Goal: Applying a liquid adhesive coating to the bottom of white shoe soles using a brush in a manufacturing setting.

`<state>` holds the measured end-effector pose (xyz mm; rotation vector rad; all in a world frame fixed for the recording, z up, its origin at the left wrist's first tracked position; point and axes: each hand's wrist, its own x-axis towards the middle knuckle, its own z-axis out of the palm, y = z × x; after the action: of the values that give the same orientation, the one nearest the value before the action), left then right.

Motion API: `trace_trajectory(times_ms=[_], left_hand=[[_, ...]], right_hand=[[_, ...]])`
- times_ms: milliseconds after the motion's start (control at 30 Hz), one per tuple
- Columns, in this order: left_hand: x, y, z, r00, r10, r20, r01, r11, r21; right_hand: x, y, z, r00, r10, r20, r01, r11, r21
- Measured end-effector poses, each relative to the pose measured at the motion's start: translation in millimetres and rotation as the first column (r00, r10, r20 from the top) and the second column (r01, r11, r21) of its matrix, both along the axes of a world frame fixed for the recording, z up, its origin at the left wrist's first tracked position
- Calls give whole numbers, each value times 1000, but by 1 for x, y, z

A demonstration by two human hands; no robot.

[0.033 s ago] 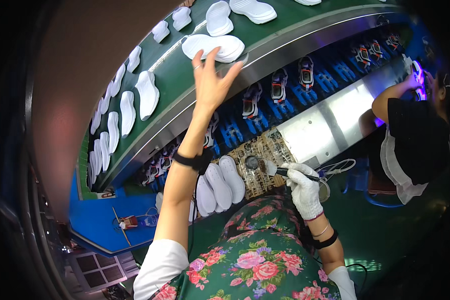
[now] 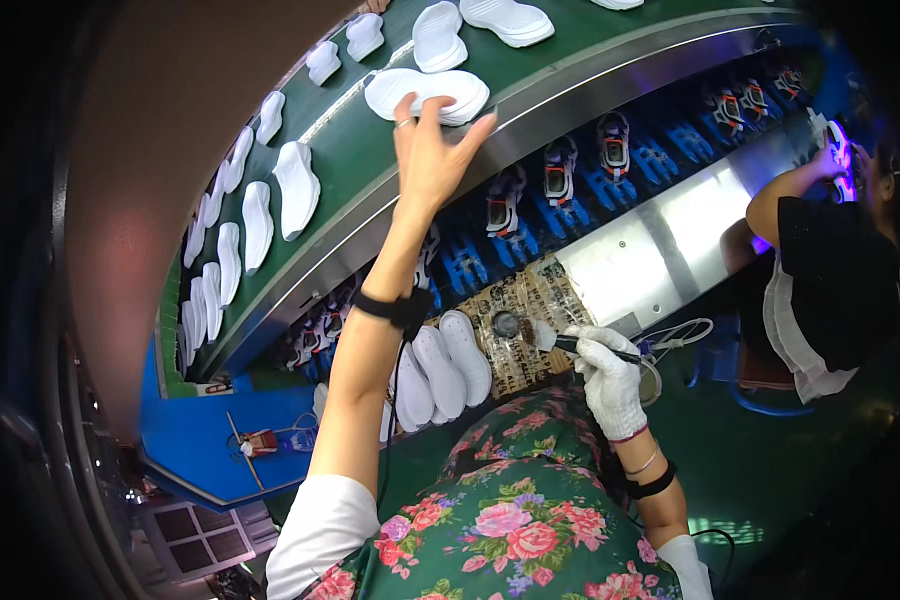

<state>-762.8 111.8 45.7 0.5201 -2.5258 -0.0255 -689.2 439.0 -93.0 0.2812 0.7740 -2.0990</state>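
Reaching to white soles [image 2: 390,92]: drop hazard.
Left hand [image 2: 429,165], fingers spread wide, is at the soles' near edge on the green belt [image 2: 355,145]; uneven pinching could shed one. Right hand [image 2: 610,385] grips the brush [image 2: 544,336]; tilting could cause drips.

I'm looking into a shoe factory, folks: white soles [image 2: 297,190] lining a green belt [image 2: 355,155], shoe uppers [image 2: 614,148] rowed below, a co-worker [image 2: 835,265] stationed alongside!

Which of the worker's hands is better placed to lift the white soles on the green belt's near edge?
Left, most likely: the bare left hand is open at the white soles, while the gloved right hand is farther off, holding a brush.
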Motion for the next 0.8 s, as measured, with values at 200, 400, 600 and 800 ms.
trace_trajectory(times_ms=[200,400,600,800], left_hand=[[-17,-15,37,931,133,339,-170,982,80],[-6,-96,40,947,72,314,-148,963,224],[-65,-95,17,928,24,371,-42,998,40],[-113,-47,9,933,73,352,-118,987,108]], right_hand=[[-9,14,-5,999,-39,10,39,999,30],[-15,11,-30,999,-40,-9,41,999,33],[-13,10,-38,999,-10,49,7,998,62],[-20,13,-43,998,18,64,-22,998,64]])
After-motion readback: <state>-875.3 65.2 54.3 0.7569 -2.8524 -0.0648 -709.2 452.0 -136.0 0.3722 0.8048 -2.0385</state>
